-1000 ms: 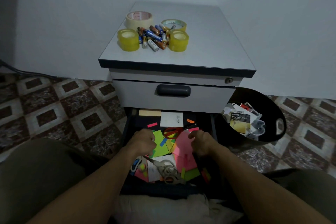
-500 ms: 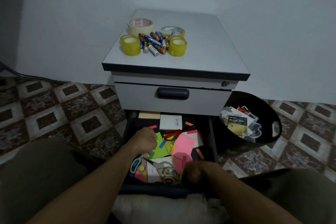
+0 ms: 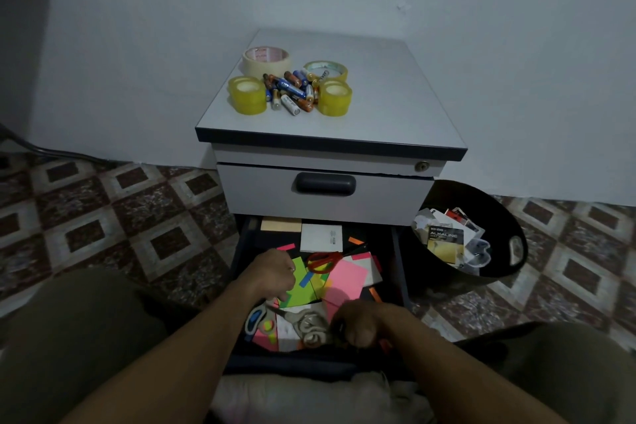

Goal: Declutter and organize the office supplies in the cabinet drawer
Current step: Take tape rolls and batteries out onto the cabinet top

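Tape and batteries crowd the left part of the cabinet top: a yellow tape roll, a cream masking tape roll behind it, a heap of loose batteries, then a pale roll and a second yellow roll. Below the closed upper drawer, the bottom drawer is pulled out and holds the clutter. At its left front lie blue-handled scissors. The left hand sits over green sticky notes with its fingers curled under; whether they pinch anything cannot be told. At the back are a tan pad and a white pad. Red-handled scissors lie mid-drawer, touching pink sticky notes, and grey-handled scissors lie near the front. The right hand is just beside them, knuckles up and fingers curled in, its grasp hidden. Right of the cabinet a black bin leans, holding torn packaging, including an alkaline battery card
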Demonstrator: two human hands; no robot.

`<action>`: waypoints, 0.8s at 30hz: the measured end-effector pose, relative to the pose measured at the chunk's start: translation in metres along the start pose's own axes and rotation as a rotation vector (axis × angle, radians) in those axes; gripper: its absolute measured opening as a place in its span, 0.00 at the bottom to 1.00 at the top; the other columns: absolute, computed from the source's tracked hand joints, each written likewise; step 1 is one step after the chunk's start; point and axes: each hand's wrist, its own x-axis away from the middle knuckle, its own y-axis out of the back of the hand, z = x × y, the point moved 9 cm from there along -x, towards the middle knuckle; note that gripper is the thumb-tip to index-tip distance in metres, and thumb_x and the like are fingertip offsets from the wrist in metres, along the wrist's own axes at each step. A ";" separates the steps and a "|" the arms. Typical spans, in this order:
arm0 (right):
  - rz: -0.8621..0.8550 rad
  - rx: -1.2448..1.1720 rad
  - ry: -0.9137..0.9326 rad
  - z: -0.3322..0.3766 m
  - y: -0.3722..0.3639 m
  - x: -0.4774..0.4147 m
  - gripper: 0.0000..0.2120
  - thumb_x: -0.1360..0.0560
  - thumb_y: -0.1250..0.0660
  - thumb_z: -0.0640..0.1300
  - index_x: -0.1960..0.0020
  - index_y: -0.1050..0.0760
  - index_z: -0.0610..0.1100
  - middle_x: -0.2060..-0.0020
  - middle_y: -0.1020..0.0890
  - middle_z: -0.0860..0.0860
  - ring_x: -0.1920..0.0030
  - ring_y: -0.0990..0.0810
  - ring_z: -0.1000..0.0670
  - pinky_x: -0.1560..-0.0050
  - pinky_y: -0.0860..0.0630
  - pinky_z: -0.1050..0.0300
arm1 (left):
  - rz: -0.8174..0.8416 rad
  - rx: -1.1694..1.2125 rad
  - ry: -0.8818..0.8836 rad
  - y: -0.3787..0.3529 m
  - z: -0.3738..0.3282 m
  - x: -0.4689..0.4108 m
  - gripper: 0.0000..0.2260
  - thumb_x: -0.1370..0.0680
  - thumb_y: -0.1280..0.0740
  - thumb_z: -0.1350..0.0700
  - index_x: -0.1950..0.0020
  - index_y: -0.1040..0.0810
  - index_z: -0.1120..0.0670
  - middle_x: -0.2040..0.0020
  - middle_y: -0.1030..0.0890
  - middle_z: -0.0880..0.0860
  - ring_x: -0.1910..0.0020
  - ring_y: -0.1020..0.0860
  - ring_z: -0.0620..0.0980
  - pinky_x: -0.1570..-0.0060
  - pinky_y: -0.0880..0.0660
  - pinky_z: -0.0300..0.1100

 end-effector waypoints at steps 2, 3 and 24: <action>-0.125 0.001 -0.014 0.001 0.020 0.002 0.15 0.24 0.33 0.39 0.38 0.22 0.36 0.42 0.19 0.41 0.44 0.20 0.41 0.43 0.21 0.50 | -0.008 0.006 0.003 0.004 -0.002 0.002 0.11 0.22 0.32 0.64 0.40 0.22 0.63 0.53 0.16 0.59 0.58 0.15 0.52 0.72 0.26 0.35; -0.190 0.004 -0.022 0.001 0.031 0.004 0.14 0.24 0.33 0.38 0.41 0.20 0.35 0.44 0.18 0.40 0.46 0.19 0.41 0.44 0.20 0.49 | -0.020 0.002 0.003 0.008 -0.005 0.004 0.08 0.22 0.32 0.64 0.44 0.20 0.62 0.54 0.15 0.59 0.54 0.15 0.55 0.71 0.25 0.35; -0.956 -0.326 0.211 0.057 0.273 0.205 0.09 0.24 0.31 0.41 0.46 0.17 0.44 0.56 0.17 0.51 0.60 0.22 0.56 0.60 0.28 0.64 | -0.304 0.060 -0.388 0.202 -0.161 0.117 0.06 0.25 0.27 0.62 0.49 0.19 0.57 0.59 0.15 0.58 0.65 0.16 0.49 0.63 0.23 0.43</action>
